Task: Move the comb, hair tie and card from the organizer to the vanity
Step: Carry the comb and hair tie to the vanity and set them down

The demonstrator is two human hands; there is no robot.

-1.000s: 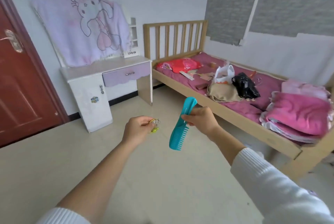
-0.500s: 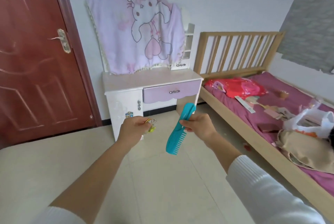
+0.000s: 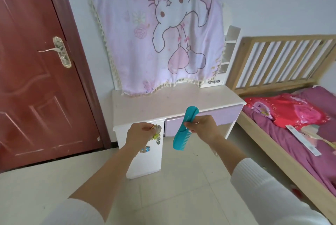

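My right hand (image 3: 201,128) grips a teal comb (image 3: 183,132) near its middle, teeth pointing down and to the right. My left hand (image 3: 140,133) is closed on a small hair tie (image 3: 156,133) with a yellow and grey charm dangling from my fingers. Both hands hover in front of the white vanity (image 3: 171,105), just short of its front edge and lilac drawer (image 3: 205,121). The vanity top is bare. No card or organizer shows in this view.
A pink cartoon cloth (image 3: 160,33) drapes over the vanity mirror. A dark red door (image 3: 36,72) stands shut at the left. A wooden bed (image 3: 283,108) with purple sheet, red pillow (image 3: 287,110) and papers lies at the right. Tiled floor is underfoot.
The view has swung left from the bed and closed in on the vanity, which now fills the middle. Both hands keep the same hold on the comb and hair tie.
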